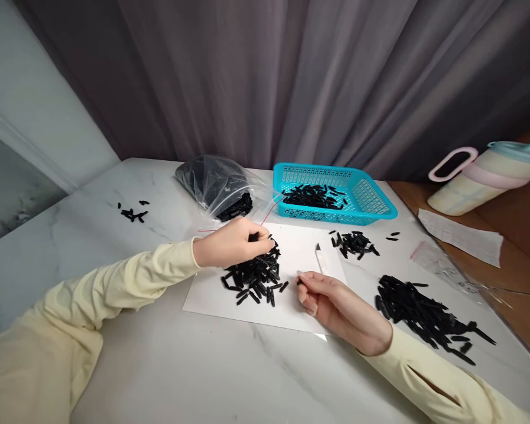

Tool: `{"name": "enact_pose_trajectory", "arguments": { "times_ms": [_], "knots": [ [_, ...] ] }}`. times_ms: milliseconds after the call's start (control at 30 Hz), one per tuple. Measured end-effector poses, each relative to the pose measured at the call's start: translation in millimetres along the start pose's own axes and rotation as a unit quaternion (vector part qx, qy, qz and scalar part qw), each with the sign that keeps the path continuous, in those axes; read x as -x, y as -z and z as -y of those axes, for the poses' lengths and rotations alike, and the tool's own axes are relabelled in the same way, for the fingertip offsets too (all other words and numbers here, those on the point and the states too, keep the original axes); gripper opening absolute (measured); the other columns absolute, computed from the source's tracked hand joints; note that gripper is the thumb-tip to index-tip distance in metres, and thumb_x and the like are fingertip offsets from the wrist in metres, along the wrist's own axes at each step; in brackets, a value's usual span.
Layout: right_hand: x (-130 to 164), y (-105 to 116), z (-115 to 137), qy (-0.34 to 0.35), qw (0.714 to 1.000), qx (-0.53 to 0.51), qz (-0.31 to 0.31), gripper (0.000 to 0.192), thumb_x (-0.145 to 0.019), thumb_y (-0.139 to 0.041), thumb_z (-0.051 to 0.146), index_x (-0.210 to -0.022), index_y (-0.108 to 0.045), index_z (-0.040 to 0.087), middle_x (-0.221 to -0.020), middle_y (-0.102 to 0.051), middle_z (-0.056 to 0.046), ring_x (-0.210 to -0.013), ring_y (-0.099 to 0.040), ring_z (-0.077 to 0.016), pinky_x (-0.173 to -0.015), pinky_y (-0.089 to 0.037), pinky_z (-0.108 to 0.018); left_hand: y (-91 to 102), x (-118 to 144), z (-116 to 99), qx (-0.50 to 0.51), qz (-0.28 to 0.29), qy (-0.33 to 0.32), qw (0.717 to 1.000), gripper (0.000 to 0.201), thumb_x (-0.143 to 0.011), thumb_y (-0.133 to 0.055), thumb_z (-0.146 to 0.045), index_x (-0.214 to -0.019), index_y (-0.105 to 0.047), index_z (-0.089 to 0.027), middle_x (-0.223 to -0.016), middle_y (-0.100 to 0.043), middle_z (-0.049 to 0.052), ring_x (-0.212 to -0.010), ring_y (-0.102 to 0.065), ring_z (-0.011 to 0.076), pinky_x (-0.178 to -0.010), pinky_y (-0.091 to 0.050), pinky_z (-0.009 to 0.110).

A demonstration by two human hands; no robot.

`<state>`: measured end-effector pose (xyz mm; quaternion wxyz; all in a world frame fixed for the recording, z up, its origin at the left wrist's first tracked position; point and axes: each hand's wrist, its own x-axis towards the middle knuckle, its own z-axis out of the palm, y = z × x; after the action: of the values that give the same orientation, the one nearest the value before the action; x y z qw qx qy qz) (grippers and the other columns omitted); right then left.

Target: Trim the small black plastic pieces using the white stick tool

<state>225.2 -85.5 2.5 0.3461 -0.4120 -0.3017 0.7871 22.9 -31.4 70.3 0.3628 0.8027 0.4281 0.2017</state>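
My left hand is closed in a pinch over the pile of small black elongated pieces on a white sheet. Whatever lies between its fingertips cannot be told apart from the dark pile behind. Over the sheet's right part, my right hand pinches a small black piece between thumb and fingers. A white-handled craft knife with a dark blade rests on the sheet, just beyond the right hand.
Behind the sheet are a clear plastic bag of black pieces and a blue basket holding more. Other black heaps lie right, behind right and far left. A tumbler, paper and small clear bag sit at right.
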Motion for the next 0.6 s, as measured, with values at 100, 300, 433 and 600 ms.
{"name": "enact_pose_trajectory", "arguments": {
  "times_ms": [100, 300, 433, 600],
  "knots": [
    [1.6, -1.6, -0.4, 0.010, 1.000, 0.007, 0.002, 0.018, -0.077, -0.067, 0.028, -0.073, -0.055, 0.014, -0.064, -0.056, 0.001, -0.054, -0.043, -0.0075, -0.056, -0.037, -0.021, 6.5, -1.3, -1.5, 0.074, 0.076, 0.088, 0.990, 0.035, -0.077, -0.052, -0.026, -0.048, -0.033, -0.018, -0.041, -0.039, -0.006, -0.027, -0.030, 0.0041, -0.029, -0.018, 0.019],
    [10.4, -14.2, -4.1, 0.038, 0.997, 0.067, 0.020, 0.020, -0.080, -0.063, 0.033, -0.087, -0.060, 0.015, -0.079, -0.066, -0.004, -0.062, -0.051, -0.0104, -0.067, -0.040, -0.027, -3.3, 4.3, 7.5, 0.149, 0.198, 0.135, 0.959, 0.035, -0.077, -0.056, -0.036, -0.052, -0.041, -0.018, -0.043, -0.040, -0.005, -0.026, -0.030, 0.0041, -0.024, -0.021, 0.017],
    [13.2, -18.1, -4.9, 0.045, 0.994, 0.079, 0.055, 0.021, -0.081, -0.061, 0.034, -0.089, -0.060, 0.015, -0.086, -0.068, -0.008, -0.066, -0.054, -0.0122, -0.068, -0.040, -0.029, -12.1, 9.2, 11.8, 0.163, 0.233, 0.141, 0.948, 0.037, -0.077, -0.056, -0.044, -0.054, -0.044, -0.018, -0.044, -0.040, -0.005, -0.027, -0.030, 0.0045, -0.022, -0.021, 0.017],
    [11.5, -15.5, -6.8, 0.060, 0.994, 0.056, 0.078, 0.017, -0.083, -0.060, 0.031, -0.087, -0.058, 0.015, -0.088, -0.068, -0.009, -0.064, -0.054, -0.0126, -0.066, -0.040, -0.030, -26.3, 14.3, 18.4, 0.213, 0.231, 0.163, 0.935, 0.040, -0.078, -0.055, -0.049, -0.057, -0.044, -0.017, -0.043, -0.038, -0.007, -0.026, -0.029, 0.0027, -0.023, -0.021, 0.014]
  ]
}}
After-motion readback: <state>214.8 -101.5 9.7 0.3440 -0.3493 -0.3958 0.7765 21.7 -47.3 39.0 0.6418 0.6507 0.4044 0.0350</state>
